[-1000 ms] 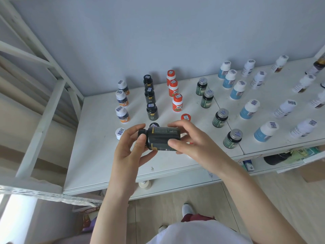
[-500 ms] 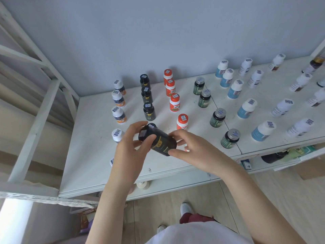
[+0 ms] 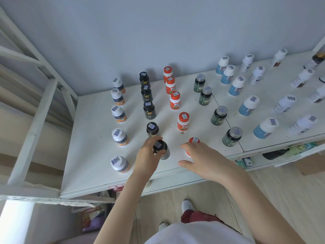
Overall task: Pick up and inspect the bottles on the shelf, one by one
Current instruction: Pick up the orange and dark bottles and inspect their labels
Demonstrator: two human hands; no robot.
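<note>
A black bottle (image 3: 161, 149) with a barcode sticker on its cap stands upright near the front of the white shelf (image 3: 95, 138). My left hand (image 3: 147, 157) grips it from the left side. My right hand (image 3: 202, 159) has let go of it and lies with spread fingers over an orange-capped bottle (image 3: 194, 140), hiding most of that bottle's body. Whether the fingers grip the orange-capped bottle cannot be made out. Further black bottles (image 3: 149, 110) stand in a column behind the held one.
Columns of bottles fill the shelf: white-capped ones (image 3: 119, 137) at left, orange ones (image 3: 183, 121), green ones with silver caps (image 3: 232, 136), then blue (image 3: 265, 127) and white bottles (image 3: 302, 124) at right. A lower shelf holds boxes (image 3: 246, 162). A white metal frame (image 3: 33, 131) stands at left.
The black bottle went from lying sideways between both hands to standing upright on the shelf. My right hand released it and moved right onto the orange-capped bottle.
</note>
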